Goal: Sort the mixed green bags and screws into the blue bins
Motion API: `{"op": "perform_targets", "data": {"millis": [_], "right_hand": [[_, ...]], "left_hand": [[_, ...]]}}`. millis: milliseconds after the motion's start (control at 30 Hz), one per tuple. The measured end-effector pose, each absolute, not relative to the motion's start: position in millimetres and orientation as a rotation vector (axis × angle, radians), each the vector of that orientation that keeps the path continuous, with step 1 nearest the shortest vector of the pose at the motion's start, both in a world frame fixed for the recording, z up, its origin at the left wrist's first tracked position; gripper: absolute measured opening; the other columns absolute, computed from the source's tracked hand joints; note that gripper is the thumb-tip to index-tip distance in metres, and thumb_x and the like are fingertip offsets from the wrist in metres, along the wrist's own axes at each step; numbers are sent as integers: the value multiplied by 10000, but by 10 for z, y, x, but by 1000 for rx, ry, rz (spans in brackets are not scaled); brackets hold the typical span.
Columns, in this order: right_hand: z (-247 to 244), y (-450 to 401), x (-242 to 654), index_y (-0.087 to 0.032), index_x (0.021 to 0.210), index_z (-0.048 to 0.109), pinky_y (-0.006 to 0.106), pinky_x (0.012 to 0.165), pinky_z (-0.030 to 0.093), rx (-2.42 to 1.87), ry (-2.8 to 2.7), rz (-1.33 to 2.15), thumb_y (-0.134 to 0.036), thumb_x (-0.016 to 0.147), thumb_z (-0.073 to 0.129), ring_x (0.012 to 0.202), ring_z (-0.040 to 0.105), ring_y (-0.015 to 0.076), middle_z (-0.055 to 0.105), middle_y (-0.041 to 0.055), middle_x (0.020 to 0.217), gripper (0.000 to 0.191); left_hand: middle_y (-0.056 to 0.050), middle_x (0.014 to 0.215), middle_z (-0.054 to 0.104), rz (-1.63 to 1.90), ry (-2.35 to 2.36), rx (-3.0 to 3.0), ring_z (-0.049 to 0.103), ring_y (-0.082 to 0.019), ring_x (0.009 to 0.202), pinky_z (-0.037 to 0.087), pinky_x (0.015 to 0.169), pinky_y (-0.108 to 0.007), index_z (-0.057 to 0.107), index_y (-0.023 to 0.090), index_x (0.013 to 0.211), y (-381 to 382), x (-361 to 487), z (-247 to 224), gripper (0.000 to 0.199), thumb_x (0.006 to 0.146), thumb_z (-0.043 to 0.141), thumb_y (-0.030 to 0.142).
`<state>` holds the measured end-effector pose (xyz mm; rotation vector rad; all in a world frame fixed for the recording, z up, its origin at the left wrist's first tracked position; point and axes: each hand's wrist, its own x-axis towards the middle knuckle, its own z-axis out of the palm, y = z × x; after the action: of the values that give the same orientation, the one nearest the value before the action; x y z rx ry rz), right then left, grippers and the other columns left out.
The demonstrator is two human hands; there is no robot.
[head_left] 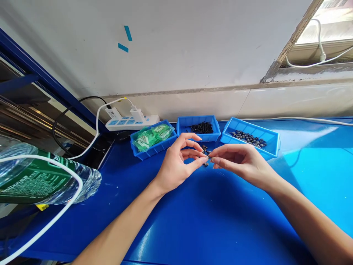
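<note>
My left hand [183, 158] and my right hand [238, 159] meet above the blue table, thumb and fingertips pinched together on each. Between the fingertips is a small metal screw [209, 156], mostly covered, so its exact form is hard to make out. Just behind and below the fingers, several small dark metal pieces [206, 164] lie on the table, partly hidden by the hands. Beyond them stand a blue bin with black screws [202, 127] and, to its right, another blue bin with dark, shiny small hardware [248, 138].
A third blue bin at left holds green plastic bags [154, 137] with white pieces. Behind it lies a white power strip [132, 122] with plugs. A large green-labelled water bottle [46, 176] and a white cable [79, 184] occupy the left side. The wall [193, 55] closes off the back.
</note>
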<state>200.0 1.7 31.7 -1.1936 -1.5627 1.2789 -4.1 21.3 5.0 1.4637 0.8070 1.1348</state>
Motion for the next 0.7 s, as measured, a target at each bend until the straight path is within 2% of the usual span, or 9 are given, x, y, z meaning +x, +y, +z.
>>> {"op": "perform_targets", "data": {"millis": [267,367,467,600,700], "right_hand": [[333,16,1979,-191,793,801,305,624,608,-1214,-1453,1430,-490,664,927,681,766,226,794,60,694,348],[299,8,1993,-192,777,786,286,592,589,-1188,-1461,1358,-464,673,929,652,747,213,781,53,684,325],[290,-5,2048,-209,761,763,279,553,556,-1204,-1532,1064,-425,722,898,628,711,198,766,41,708,258],[372,3,2173,-241,732,702,305,532,509,-1338,-1569,410,-367,843,745,570,644,186,705,12,660,174],[431,43,2260,-244,670,661,341,541,490,-1510,-1556,-4,-358,841,699,519,613,196,667,18,598,209]], "left_hand": [[28,857,707,1133,800,1430,759,-123,799,635,840,-242,644,202,1022,217,-35,48,340,757,842,123],[3,866,732,1149,837,1584,762,-142,808,638,805,-244,675,192,985,220,-46,51,200,836,807,179],[-52,965,776,1147,932,2017,757,-177,889,632,861,-300,729,174,973,241,-88,16,39,943,707,184],[-91,1114,782,913,1035,2506,737,-244,1026,625,924,-392,777,167,1036,277,-156,-78,124,964,677,150],[-88,1116,785,804,1057,2598,734,-245,1022,635,898,-389,782,159,1038,291,-180,-129,127,953,691,136]]}}
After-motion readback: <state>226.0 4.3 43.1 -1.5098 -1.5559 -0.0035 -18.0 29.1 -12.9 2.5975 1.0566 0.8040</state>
